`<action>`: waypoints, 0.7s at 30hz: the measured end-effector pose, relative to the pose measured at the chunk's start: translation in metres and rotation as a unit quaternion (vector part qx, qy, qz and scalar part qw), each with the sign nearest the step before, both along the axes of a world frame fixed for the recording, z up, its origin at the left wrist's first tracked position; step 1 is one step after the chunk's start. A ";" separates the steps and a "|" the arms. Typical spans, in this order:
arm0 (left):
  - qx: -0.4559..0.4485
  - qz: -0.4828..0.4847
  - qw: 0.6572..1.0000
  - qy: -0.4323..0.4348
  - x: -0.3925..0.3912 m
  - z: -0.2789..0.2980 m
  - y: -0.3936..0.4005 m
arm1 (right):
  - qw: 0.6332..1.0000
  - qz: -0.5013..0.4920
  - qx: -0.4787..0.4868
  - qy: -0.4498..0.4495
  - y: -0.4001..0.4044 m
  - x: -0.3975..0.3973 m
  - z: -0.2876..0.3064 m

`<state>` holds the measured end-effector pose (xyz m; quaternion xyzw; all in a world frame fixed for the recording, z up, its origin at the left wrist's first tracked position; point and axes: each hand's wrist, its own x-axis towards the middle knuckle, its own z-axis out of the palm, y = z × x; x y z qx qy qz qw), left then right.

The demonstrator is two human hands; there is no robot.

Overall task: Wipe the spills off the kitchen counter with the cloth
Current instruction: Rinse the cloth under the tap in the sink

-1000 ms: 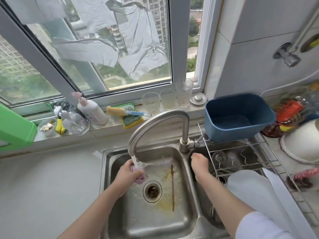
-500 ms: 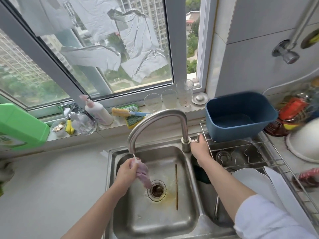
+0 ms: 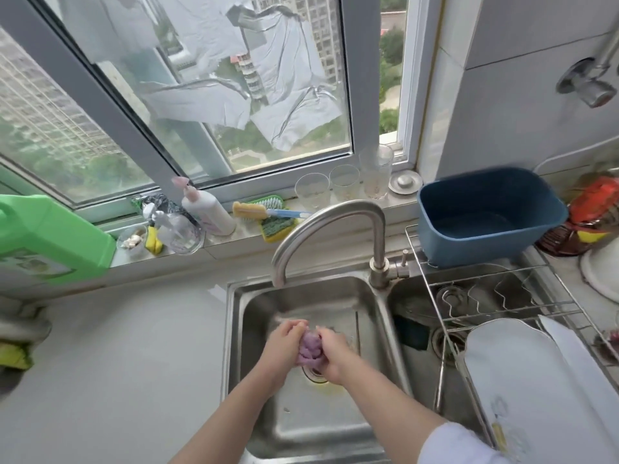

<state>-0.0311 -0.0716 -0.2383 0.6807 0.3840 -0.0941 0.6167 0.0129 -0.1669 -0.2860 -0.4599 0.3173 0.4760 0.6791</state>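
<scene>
Gripping item: left hand (image 3: 284,343), fingers curled round the left side of a bunched purple cloth (image 3: 308,349). Right hand (image 3: 336,351) clasped the cloth's right side in the same way, so both hands were pressed together about it.

Location of cloth: held above the drain (image 3: 314,374) of the left sink basin (image 3: 291,416), below and nearer than the faucet (image 3: 330,226) spout.

Right basin: wire dish rack (image 3: 495,296) laid across it, a blue tub (image 3: 485,216) at its far end, white plates (image 3: 522,380) at its near end.

Counter (image 3: 117,363): pale, lay left of the sink.

Windowsill, far side, left to right: green jug (image 3: 47,236), label unreadable; small dish; clear spray bottle (image 3: 174,229); white pump bottle (image 3: 207,209), print too blurred to read; yellow brush (image 3: 264,212) resting on a green scouring sponge (image 3: 278,226); three glasses (image 3: 345,185); metal sink plug (image 3: 406,180).

Far right: red and yellow packaging, lettering not legible.
</scene>
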 end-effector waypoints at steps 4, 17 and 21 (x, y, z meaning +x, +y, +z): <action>0.087 -0.034 0.995 0.028 -0.018 -0.018 0.006 | 0.998 -0.046 -0.023 -0.041 0.015 -0.006 0.007; 0.094 -0.066 0.991 -0.063 -0.002 -0.024 0.019 | 0.980 0.181 0.079 -0.012 0.003 0.010 -0.001; 0.361 -0.289 0.880 -0.106 0.001 -0.036 0.035 | 0.977 0.207 -0.007 -0.051 0.014 0.014 0.008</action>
